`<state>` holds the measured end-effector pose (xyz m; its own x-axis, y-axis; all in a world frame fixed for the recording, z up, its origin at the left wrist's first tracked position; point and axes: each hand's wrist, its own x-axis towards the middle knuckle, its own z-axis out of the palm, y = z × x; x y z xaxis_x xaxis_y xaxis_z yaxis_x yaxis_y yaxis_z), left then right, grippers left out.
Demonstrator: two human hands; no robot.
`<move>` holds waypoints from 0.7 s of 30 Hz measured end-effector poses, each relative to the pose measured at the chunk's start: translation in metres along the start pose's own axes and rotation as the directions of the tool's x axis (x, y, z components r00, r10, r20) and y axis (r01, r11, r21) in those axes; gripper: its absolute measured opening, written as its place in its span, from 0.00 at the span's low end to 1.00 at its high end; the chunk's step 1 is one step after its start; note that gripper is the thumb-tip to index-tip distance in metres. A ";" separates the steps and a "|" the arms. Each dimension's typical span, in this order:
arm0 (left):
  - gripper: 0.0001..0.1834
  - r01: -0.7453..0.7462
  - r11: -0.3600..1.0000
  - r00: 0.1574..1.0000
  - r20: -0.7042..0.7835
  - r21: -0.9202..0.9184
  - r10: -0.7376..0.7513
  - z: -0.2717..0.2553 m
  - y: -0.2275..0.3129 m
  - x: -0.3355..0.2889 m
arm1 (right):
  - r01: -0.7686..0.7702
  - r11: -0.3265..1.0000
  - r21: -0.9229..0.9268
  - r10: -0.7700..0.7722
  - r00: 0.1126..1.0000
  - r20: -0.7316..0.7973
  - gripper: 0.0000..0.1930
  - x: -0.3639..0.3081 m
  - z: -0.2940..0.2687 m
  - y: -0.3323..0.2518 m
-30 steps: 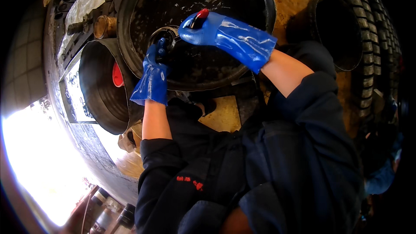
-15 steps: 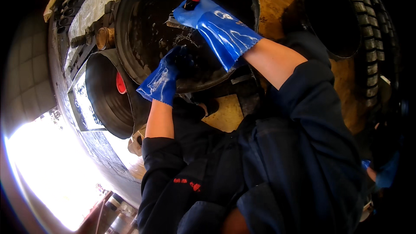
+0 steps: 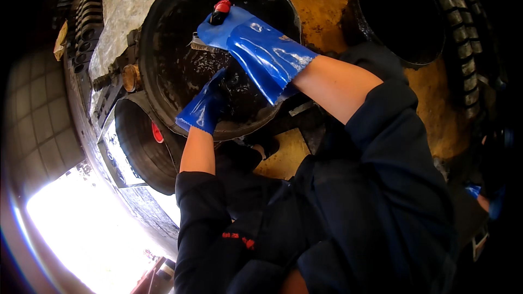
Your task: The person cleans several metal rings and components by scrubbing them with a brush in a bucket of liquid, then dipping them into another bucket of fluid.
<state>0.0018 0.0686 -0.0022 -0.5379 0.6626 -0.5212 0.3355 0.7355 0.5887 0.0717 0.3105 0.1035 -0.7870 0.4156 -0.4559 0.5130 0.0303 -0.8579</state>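
My right hand (image 3: pixel 218 28), in a long blue rubber glove, is closed around a brush (image 3: pixel 220 11) with a red and black handle end. The brush's pale metal edge and bristles show beyond the glove, over a big round black tub (image 3: pixel 146 76) holding dark liquid. Lower in the tub is my left hand (image 3: pixel 210 100), also in a blue glove. Its fingers are dark and lost against the liquid, so whether they grip anything is hidden. Ripples and light streaks lie between the two hands.
A second black container (image 3: pixel 144 147) with a red round spot inside leans at the left. On the right stand another dark round container (image 3: pixel 376 27) and a ribbed track-like strip (image 3: pixel 460 38). A rusty cylinder (image 3: pixel 131 78) sits beside the tub. Part of another person (image 3: pixel 482 201) shows far right.
The tub and both hands sit further left in the picture as the view shifts. The brush stays in my right hand. My left hand is still low in the tub.
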 end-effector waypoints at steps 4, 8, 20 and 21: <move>0.33 0.310 0.944 0.926 0.259 -0.111 -0.274 -0.035 0.051 -0.001 | 0.002 1.000 -0.023 -0.001 1.000 0.027 0.19 -0.001 0.001 -0.009; 0.18 0.297 0.604 0.888 -0.020 -0.740 -0.460 -0.005 0.020 0.008 | 0.021 1.000 0.013 -0.021 0.998 0.063 0.22 -0.003 0.002 -0.020; 0.24 0.320 0.922 0.948 0.084 -0.217 -0.308 -0.007 0.030 -0.006 | 0.068 0.998 -0.015 -0.068 0.997 0.021 0.21 0.003 0.004 -0.006; 0.23 0.385 0.891 0.923 0.119 -0.239 -0.367 -0.006 0.035 -0.004 | 0.045 0.999 0.013 -0.045 0.999 0.019 0.21 0.001 0.002 -0.004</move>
<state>0.0107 0.0906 0.0242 -0.5274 0.3584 -0.7703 -0.0928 0.8770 0.4715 0.0680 0.3086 0.1060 -0.8158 0.3961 -0.4214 0.4727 0.0370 -0.8804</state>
